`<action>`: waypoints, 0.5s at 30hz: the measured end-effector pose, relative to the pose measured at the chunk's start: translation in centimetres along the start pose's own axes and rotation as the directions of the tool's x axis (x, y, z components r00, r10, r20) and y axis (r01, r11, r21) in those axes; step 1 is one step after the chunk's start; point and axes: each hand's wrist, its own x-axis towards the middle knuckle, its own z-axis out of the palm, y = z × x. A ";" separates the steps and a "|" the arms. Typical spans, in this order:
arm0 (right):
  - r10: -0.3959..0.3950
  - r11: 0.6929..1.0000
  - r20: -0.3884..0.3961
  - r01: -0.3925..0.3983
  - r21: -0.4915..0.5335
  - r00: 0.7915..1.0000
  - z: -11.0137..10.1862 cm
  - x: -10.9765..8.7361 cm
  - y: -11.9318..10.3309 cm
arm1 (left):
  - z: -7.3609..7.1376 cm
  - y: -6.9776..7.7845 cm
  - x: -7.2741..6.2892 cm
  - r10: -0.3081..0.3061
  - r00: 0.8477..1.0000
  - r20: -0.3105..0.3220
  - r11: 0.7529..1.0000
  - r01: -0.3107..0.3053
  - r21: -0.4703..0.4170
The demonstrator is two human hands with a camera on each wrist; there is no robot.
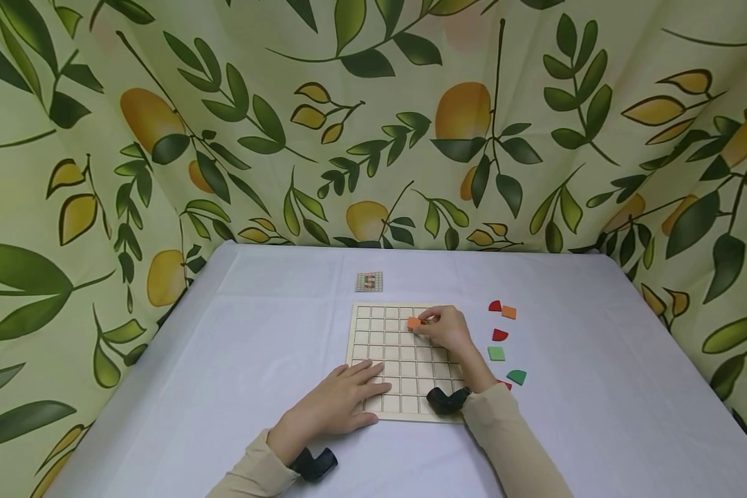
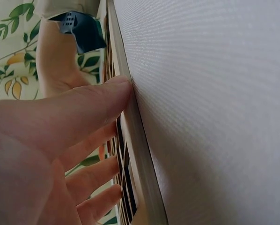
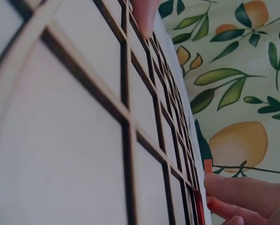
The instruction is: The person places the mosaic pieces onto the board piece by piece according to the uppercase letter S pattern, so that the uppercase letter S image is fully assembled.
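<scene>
A wooden grid board [image 1: 373, 353] with square cells lies on the table. My right hand [image 1: 446, 328] pinches an orange square tile [image 1: 413, 324] between thumb and fingertips over the far part of the board. In the right wrist view the orange tile [image 3: 208, 166] stands edge-on at the fingers, and a red piece [image 3: 199, 208] shows at the board below them. My left hand [image 1: 344, 395] rests spread on the near left corner. In the left wrist view its thumb [image 2: 116, 86] lies along the board's edge [image 2: 140, 154].
Right of the board lie red quarter-round tiles [image 1: 500, 335], an orange square [image 1: 508, 312], a light green square [image 1: 496, 353] and a dark green quarter-round [image 1: 517, 377]. Another red piece [image 1: 506, 384] is partly hidden by my right wrist. A small patterned card [image 1: 369, 281] lies beyond the board.
</scene>
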 end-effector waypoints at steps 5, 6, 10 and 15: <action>0.016 1.000 -0.002 -0.016 -0.026 1.000 0.4 0.1 -0.2 | 0.1 0.0 0.0 0.001 1.000 -0.004 1.000 -0.001 0.000; 0.016 0.999 -0.004 -0.016 -0.035 1.000 0.5 0.2 -0.3 | 0.1 0.0 0.1 0.002 1.000 -0.004 1.000 -0.002 0.002; 0.006 0.998 -0.012 -0.007 -0.059 1.000 0.7 0.3 -0.5 | 0.2 0.0 0.1 0.001 1.000 -0.006 1.000 -0.001 0.008; -0.010 0.997 -0.019 0.009 -0.074 1.000 0.9 0.3 -0.8 | 0.2 0.0 0.2 -0.014 1.000 0.004 1.000 0.014 0.001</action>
